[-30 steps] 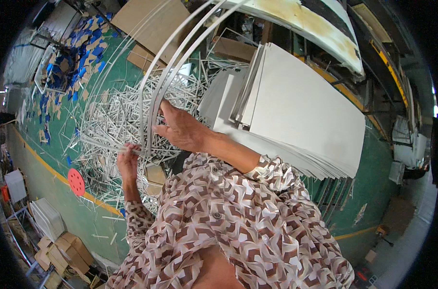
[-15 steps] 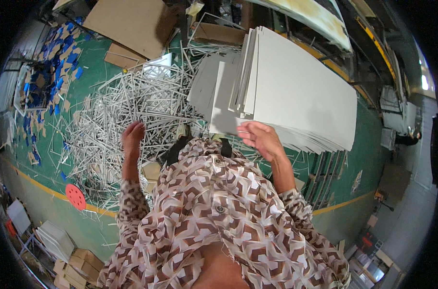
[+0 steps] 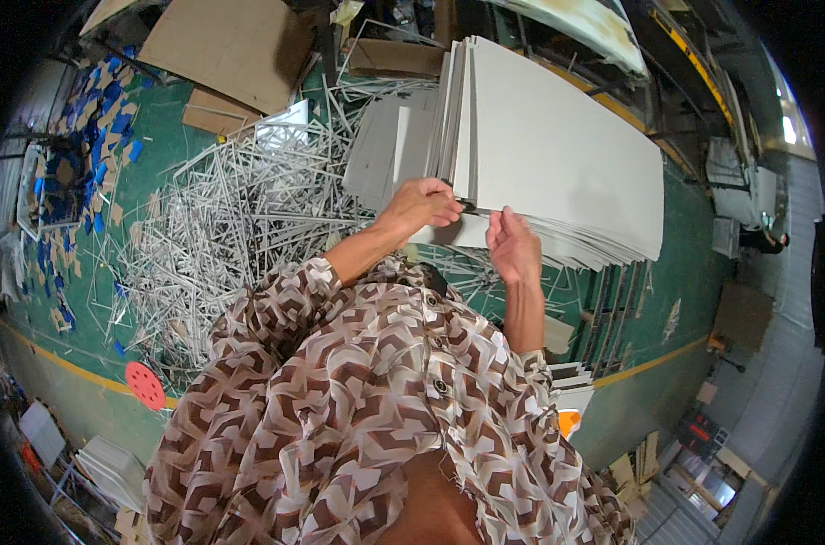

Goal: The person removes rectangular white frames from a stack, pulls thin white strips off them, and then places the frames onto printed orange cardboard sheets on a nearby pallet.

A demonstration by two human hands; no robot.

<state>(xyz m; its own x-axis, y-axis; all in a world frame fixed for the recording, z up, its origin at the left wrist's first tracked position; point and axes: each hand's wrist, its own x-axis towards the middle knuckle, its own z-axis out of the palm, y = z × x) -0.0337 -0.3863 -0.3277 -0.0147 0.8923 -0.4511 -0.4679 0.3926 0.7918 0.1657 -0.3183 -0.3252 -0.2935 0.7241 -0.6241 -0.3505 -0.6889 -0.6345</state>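
Observation:
A thick stack of large white sheets (image 3: 567,136) stands to the right of centre, its sheets fanned along the near edge. Several sheets at its left side tilt apart from the rest. My left hand (image 3: 421,207) reaches across to the stack's near left corner, fingers bent and closed. A small dark thing (image 3: 468,206) shows beside its fingertips; I cannot make out what it is or whether the hand grips it. Just to the right, my right hand (image 3: 514,245) is at the stack's near edge, fingers partly bent and apart, with nothing visible in them.
A wide heap of thin white strips (image 3: 240,218) covers the green floor to the left. Cardboard pieces (image 3: 231,54) lie beyond it, and blue and brown scraps (image 3: 103,136) at far left. A red disc (image 3: 145,385) lies near a yellow floor line. Metal racking (image 3: 694,68) stands at the far right.
My left hand has swung right, from above the strips to the stack's corner, and its fingers have closed. My right hand has shifted slightly right and turned, its fingers now pointing up.

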